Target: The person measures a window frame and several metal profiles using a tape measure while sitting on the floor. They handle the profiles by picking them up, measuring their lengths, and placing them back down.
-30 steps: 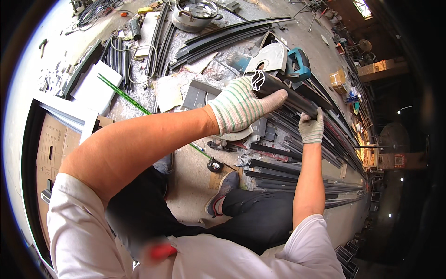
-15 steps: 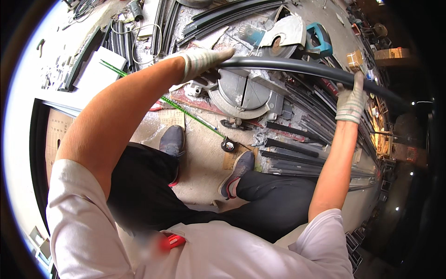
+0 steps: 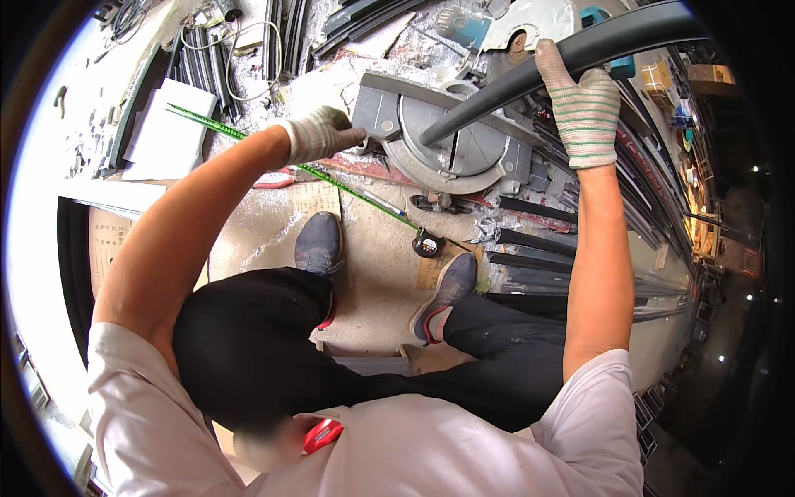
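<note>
Profile: I have a long dark profile [image 3: 530,74] in hand, running from the saw table up to the far right, where it leaves the picture.
How it handles: I judge it stiff and fairly light for its length, smooth on the surface, so it could slide in a glove; being long, its free end will swing.
Where to hold: I reckon a grip well along its length, as now, with the near end resting on the miter saw [image 3: 447,141].
Right hand: my gloved right hand [image 3: 584,103] wraps fully round the profile, fingers closed over it.
Left hand: my gloved left hand [image 3: 319,132] sits curled at the saw table's left edge, touching it; whether it grips anything I cannot tell.
Nearby: a green tape measure [image 3: 364,195] lies stretched across the floor, near my shoes.
</note>
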The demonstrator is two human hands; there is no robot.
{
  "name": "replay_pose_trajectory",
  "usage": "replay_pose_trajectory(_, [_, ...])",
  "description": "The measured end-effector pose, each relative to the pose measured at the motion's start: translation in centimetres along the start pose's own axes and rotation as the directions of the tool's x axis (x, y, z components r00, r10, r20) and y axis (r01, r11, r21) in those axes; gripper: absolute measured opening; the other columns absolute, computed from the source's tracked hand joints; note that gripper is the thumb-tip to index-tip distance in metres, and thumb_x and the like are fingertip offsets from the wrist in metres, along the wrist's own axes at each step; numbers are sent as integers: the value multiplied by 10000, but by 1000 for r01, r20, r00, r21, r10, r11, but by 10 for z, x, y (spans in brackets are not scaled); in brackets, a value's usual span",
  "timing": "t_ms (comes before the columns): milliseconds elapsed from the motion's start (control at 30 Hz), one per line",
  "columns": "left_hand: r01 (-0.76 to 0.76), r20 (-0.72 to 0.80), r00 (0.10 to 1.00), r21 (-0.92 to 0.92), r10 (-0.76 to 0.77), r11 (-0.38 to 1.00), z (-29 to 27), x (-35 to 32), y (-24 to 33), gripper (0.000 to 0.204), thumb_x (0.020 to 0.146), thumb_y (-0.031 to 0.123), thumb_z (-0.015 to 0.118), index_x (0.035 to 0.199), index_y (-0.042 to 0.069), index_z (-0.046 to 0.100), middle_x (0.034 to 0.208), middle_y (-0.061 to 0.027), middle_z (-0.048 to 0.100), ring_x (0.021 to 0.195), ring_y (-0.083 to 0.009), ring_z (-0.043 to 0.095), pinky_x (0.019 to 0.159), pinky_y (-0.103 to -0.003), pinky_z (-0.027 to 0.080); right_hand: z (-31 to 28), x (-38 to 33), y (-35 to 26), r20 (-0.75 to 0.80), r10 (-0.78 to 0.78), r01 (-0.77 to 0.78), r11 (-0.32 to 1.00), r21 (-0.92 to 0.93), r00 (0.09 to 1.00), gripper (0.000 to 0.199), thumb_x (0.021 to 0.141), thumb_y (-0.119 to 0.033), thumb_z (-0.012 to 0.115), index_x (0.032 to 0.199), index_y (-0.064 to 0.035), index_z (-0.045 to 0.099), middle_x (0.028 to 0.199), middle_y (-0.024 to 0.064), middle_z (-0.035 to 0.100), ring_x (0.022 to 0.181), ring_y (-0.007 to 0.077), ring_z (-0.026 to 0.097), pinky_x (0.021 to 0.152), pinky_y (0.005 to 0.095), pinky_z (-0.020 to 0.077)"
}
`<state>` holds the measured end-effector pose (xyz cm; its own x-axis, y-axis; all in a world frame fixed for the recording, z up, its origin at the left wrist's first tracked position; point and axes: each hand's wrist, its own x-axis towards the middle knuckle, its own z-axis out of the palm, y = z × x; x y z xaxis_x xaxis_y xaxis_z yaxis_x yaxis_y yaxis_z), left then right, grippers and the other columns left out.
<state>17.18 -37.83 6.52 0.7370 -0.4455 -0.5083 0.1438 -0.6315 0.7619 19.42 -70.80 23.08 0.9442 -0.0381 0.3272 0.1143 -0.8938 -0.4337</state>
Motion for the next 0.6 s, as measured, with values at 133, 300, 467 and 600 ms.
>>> replay_pose_trajectory(133, [77,-2,997,-197,-79,977,25,-1,-48,452,994,387,656,1104,-51,683,840,-76,696,725,-145,620,669,-311,543,11,-2,-17,7,86,-86,988,127,996,515,859,-489,790,791,17,724,645,49,658,602,104,571,622,290,482])
replay_pose_trajectory(300, [95,85,994,-289,-73,953,59,-4,-62,445,1004,392,636,1099,-38,695,870,-69,703,749,-130,618,694,-303,543,10,-2,-17,9,71,-71,993,94,997,510,864,-460,791,793,40,721,690,27,644,623,104,518,650,284,446])
replay_pose_trajectory(467, [101,158,987,-519,-21,849,83,-1,-60,519,997,479,617,1196,2,669,965,-55,700,853,-128,654,802,-293,551,12,-21,-23,-217,180,-76,906,416,959,516,866,-433,794,892,74,703,830,123,700,745,176,649,653,305,538])
replay_pose_trajectory(600, [55,83,996,-747,11,662,80,0,-53,644,971,548,618,1346,27,585,1054,-74,697,917,-139,660,847,-299,552,42,-46,-1,-181,470,-154,589,793,864,563,847,-410,818,1065,59,597,968,148,665,858,222,684,674,325,599])
